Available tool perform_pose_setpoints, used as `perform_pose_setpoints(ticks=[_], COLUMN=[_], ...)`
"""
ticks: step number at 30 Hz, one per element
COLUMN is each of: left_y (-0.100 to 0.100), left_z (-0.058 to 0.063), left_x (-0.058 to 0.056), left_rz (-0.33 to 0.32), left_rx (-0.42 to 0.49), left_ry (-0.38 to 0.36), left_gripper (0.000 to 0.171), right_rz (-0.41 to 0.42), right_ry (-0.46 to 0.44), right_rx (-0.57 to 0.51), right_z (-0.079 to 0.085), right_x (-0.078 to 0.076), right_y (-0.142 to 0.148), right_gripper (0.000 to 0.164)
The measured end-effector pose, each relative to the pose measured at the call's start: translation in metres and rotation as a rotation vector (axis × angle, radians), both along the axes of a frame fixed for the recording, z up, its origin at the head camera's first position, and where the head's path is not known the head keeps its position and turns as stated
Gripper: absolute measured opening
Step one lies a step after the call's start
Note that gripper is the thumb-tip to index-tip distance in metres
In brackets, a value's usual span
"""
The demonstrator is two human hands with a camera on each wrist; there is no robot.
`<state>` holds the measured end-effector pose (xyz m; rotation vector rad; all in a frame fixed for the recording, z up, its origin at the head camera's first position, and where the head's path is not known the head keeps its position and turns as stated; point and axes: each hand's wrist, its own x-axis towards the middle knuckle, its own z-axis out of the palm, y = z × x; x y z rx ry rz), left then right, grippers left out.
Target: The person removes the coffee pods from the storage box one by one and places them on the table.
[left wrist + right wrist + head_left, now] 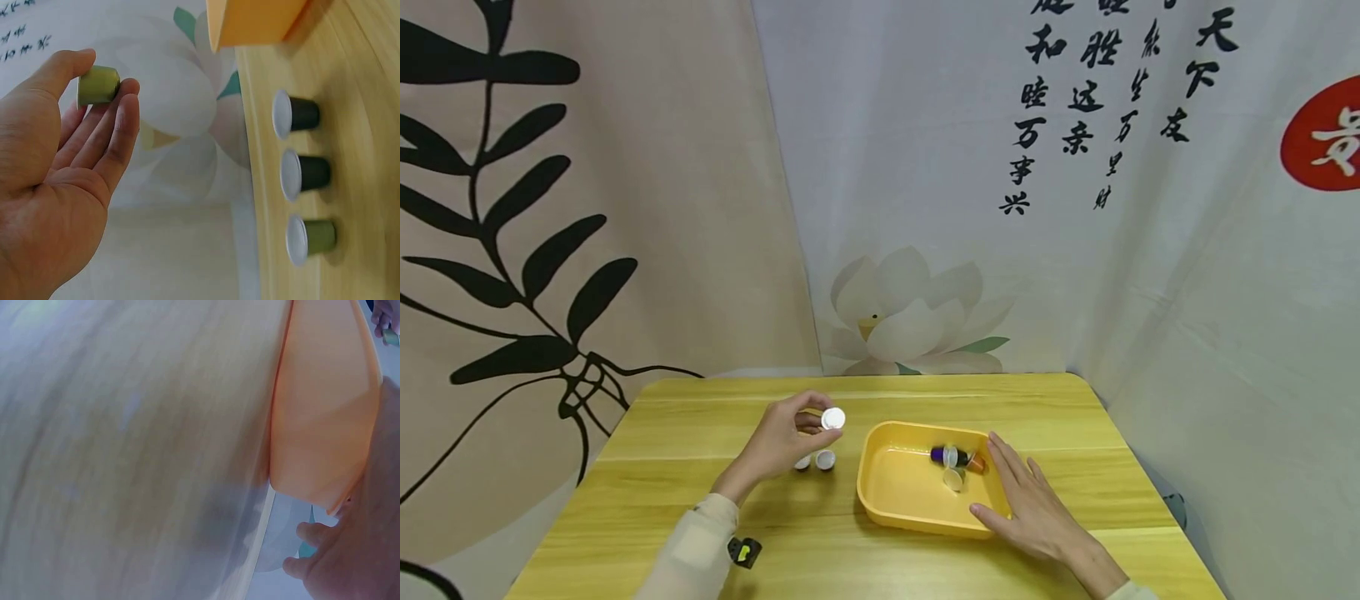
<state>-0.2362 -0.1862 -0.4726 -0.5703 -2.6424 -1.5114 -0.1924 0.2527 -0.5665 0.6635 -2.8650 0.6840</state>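
Note:
My left hand (778, 442) pinches a green coffee capsule (99, 85) between thumb and fingertips, raised over the table left of the yellow tray (895, 523). In the head view the pale lid of this capsule faces me. Below that hand, a dark capsule (304, 114), another dark capsule (314, 173) and a green capsule (320, 236) stand in a row on the table. My right hand (1033, 508) rests with spread, fairly straight fingers at the tray's right end. Several capsules (953, 479) lie inside the tray near those fingers.
The wooden table (805, 533) ends at a back edge in front of a printed curtain (925, 208). A small black object with a yellow-green mark (745, 552) sits at my left sleeve (696, 542).

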Motion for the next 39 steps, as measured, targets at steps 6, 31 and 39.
perform_pose_setpoints(ticks=[6,31,39], left_y=[-0.025,-0.093,-0.107], left_z=[-0.004,-0.033,-0.048], left_x=[0.008,0.025,0.024], left_rz=[0.054,0.23,0.26], left_rx=[0.006,-0.133,-0.153], left_ry=[-0.014,0.006,-0.022], left_gripper=[0.038,0.034,0.035], right_rz=[0.001,-0.004,0.003], right_ry=[0.001,0.007,0.006], right_rx=[0.005,-0.002,0.004], right_z=[0.0,0.0,0.001], right_x=[-0.001,0.001,0.0], right_y=[0.0,-0.001,-0.001], right_gripper=[0.101,0.101,0.102])
